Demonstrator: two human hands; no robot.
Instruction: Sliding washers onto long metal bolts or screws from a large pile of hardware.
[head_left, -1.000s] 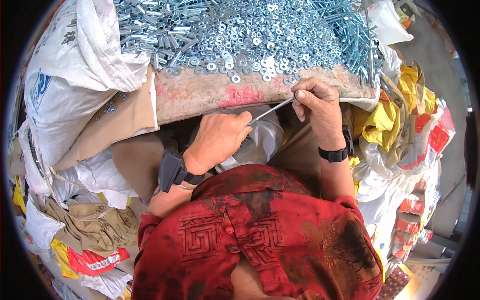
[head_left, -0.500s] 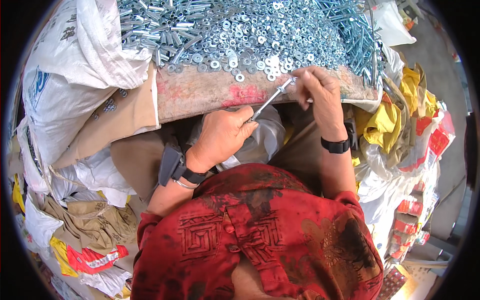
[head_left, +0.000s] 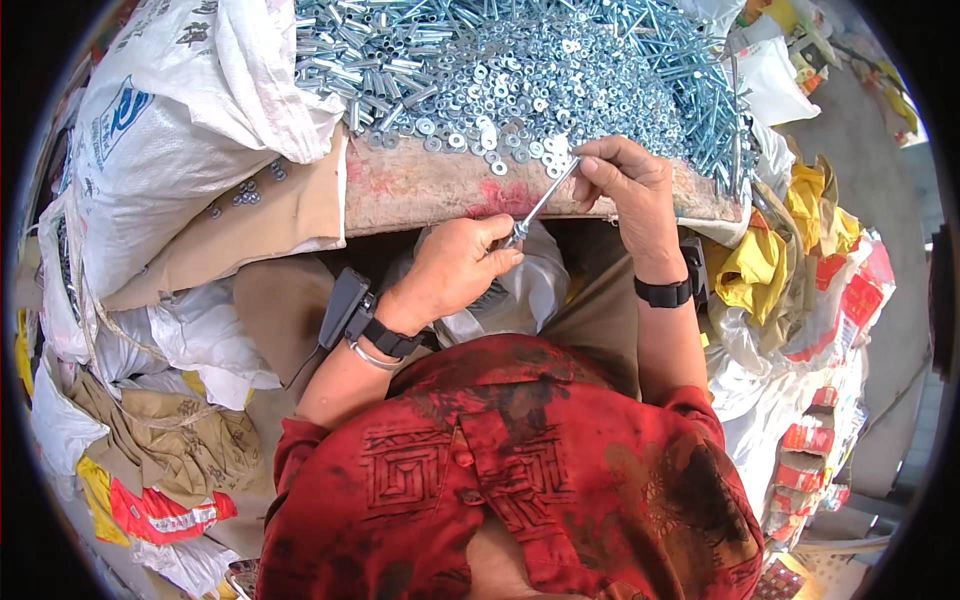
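A slim, shiny metal bolt [head_left: 549,194] slants between my hands in front of the padded bench edge. Its lower end is held between the thumb and fingers of my left hand [head_left: 450,268], where washers or a nut [head_left: 516,235] sit around the shank; I cannot tell which. The thumb and fingertips of my right hand [head_left: 637,195] pinch the upper end. Just beyond lie loose flat washers [head_left: 490,135], with a heap of metal sleeves [head_left: 385,75] to the left and long thin bolts [head_left: 715,120] to the right.
A stained, padded bench edge [head_left: 420,185] runs before me. On the left stands a white woven sack [head_left: 180,130] beside a cardboard sheet [head_left: 260,225] bearing a few nuts [head_left: 245,193]. Yellow cloth-like sacks [head_left: 755,265] and plastic bags [head_left: 750,390] crowd the right side.
The small parts on the bolt have gone from its upper end down to my left fingers. My right hand has closed on the upper tip. The view has shifted slightly.
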